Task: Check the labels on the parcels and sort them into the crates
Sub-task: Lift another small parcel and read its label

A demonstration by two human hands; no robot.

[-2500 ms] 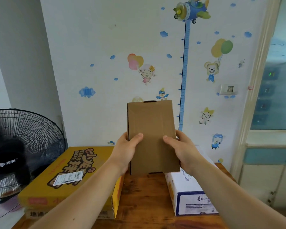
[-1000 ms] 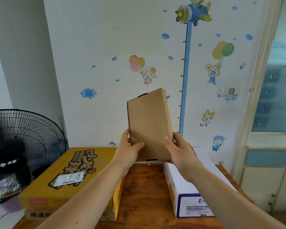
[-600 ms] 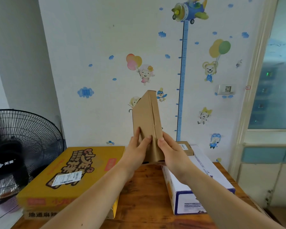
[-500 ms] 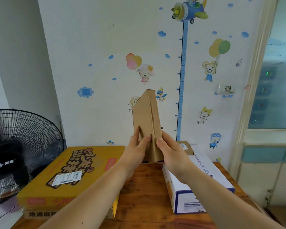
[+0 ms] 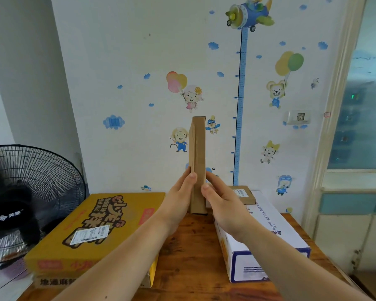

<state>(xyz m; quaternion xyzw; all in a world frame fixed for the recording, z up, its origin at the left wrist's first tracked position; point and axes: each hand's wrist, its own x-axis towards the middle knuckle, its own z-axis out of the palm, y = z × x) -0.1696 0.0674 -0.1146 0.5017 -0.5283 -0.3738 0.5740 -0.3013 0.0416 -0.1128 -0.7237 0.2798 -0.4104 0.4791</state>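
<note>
A flat brown cardboard parcel (image 5: pixel 197 148) stands upright in front of me, turned so only its narrow edge faces the camera. My left hand (image 5: pixel 178 198) grips its lower left side and my right hand (image 5: pixel 223 200) grips its lower right side, thumbs pressed on the near edge. No label shows on the visible edge. A small brown parcel (image 5: pixel 242 194) with a white label lies on the white and blue box (image 5: pixel 267 233) to the right. A large yellow box (image 5: pixel 91 227) with a white label lies to the left.
A wooden table (image 5: pixel 189 257) carries the boxes. A black standing fan (image 5: pixel 28 192) is at the far left. The wall with cartoon stickers is close behind. A pale cabinet (image 5: pixel 352 227) and a glass door are at the right.
The parcel has turned in my hands from its broad brown face to its narrow edge. Both hands have closed in toward each other on its lower part.
</note>
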